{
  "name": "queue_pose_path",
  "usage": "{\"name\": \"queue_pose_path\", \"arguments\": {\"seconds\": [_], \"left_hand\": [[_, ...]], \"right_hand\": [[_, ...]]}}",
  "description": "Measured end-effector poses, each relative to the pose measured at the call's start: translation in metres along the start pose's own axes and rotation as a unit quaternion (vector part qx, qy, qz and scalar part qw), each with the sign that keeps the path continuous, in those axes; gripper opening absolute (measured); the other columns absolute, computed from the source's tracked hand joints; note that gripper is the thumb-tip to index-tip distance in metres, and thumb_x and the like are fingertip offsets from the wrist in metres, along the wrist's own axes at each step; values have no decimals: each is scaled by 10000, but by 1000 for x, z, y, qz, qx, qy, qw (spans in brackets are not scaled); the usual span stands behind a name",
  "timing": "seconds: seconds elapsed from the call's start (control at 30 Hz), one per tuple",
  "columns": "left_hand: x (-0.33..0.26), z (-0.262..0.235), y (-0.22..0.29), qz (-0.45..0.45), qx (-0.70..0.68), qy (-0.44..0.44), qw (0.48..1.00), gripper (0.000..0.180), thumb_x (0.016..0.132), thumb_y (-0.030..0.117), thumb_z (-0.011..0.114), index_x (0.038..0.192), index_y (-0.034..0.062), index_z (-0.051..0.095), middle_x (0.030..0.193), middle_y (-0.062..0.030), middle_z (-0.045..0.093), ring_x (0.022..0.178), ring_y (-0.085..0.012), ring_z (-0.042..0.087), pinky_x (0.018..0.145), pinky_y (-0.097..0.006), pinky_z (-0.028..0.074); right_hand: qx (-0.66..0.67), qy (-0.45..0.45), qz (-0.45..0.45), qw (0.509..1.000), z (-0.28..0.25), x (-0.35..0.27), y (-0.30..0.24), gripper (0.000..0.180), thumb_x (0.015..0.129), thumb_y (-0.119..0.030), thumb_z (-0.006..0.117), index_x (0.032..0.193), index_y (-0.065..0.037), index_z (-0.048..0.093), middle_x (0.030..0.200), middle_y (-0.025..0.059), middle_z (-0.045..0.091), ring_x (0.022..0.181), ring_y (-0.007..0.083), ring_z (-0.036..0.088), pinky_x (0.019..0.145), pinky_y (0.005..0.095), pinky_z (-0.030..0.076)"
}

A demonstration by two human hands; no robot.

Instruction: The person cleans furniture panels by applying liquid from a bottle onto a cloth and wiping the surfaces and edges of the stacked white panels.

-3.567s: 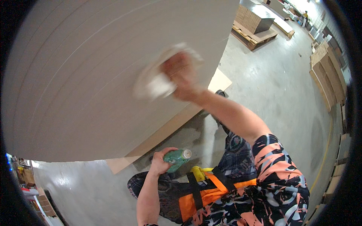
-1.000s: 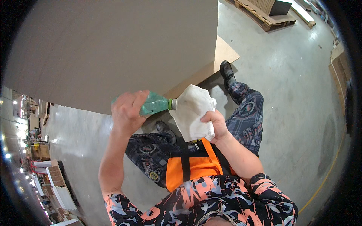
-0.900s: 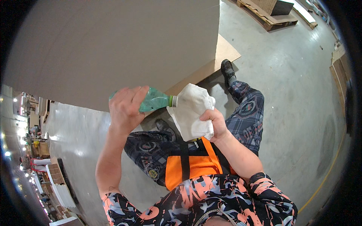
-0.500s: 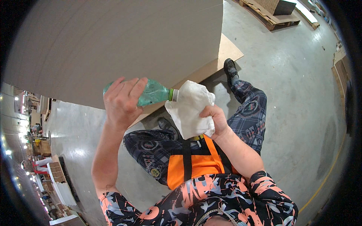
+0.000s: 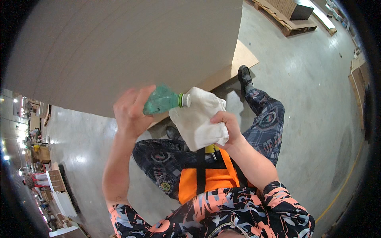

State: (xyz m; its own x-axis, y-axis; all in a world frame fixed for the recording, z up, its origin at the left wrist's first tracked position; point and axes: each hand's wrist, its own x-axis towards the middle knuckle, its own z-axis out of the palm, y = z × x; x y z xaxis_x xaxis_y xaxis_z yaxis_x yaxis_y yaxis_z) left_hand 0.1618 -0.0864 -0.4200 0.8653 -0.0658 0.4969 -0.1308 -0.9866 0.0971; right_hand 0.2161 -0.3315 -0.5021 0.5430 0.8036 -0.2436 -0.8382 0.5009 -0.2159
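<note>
My left hand [image 5: 133,109], a little blurred, is wrapped round a green plastic bottle [image 5: 162,100]. The bottle lies nearly level, with its pale, green-ringed neck pointing right at the upper left of a white cloth [image 5: 196,121]. Whether the neck touches the cloth, I cannot tell. My right hand [image 5: 230,129] pinches the folded cloth at its right side, thumb on top, the other fingers hidden. A pale patch [image 5: 235,103] shows just beyond the cloth; what it is I cannot make out.
A tall stack of grey-brown sheets [image 5: 131,47] rises in front of me, on a wooden board [image 5: 244,59] that juts out at its right. A pallet [image 5: 285,25] with cardboard stands far right. An orange bag [image 5: 206,180] hangs at my waist. People and boards are far left.
The bottle and my left hand have shifted slightly right, the hand now blurred. The cloth sits slightly lower. A pale patch has appeared beyond the cloth.
</note>
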Motion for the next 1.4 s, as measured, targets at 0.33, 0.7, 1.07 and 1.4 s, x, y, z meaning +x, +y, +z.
{"name": "queue_pose_path", "arguments": {"seconds": [0.33,0.7,1.07,1.4], "left_hand": [[-98,136,-51,-389,-433,-55,812,506,644,-40,808,1123,22,657,1038,-54,686,994,-156,623,912,-323,482],[-109,167,-38,-324,-424,-185,825,471,669,-35,751,1119,66,656,1026,-82,699,975,-169,657,874,-300,490],[-108,160,-43,-356,-426,-154,817,436,690,-27,708,1109,86,665,1046,-98,703,992,-198,676,863,-304,504],[-100,169,-30,-313,-434,-183,825,472,656,-37,738,1107,77,658,1009,-90,706,961,-173,674,844,-296,506]], "right_hand": [[30,-11,-128,991,21,61,-54,537,720,-132,514,1243,-13,529,1125,172,626,1045,338,626,941,489,511],[-701,140,-582,388,54,226,-46,492,654,-157,675,1101,36,600,1191,272,541,1163,478,472,1093,572,269],[-769,135,-575,244,63,220,-52,463,640,-98,600,1074,60,620,1284,279,530,1314,444,395,1137,569,215],[-787,284,-361,411,96,219,-76,342,775,-123,610,1085,20,608,1149,239,570,1069,349,562,966,509,427]]}}
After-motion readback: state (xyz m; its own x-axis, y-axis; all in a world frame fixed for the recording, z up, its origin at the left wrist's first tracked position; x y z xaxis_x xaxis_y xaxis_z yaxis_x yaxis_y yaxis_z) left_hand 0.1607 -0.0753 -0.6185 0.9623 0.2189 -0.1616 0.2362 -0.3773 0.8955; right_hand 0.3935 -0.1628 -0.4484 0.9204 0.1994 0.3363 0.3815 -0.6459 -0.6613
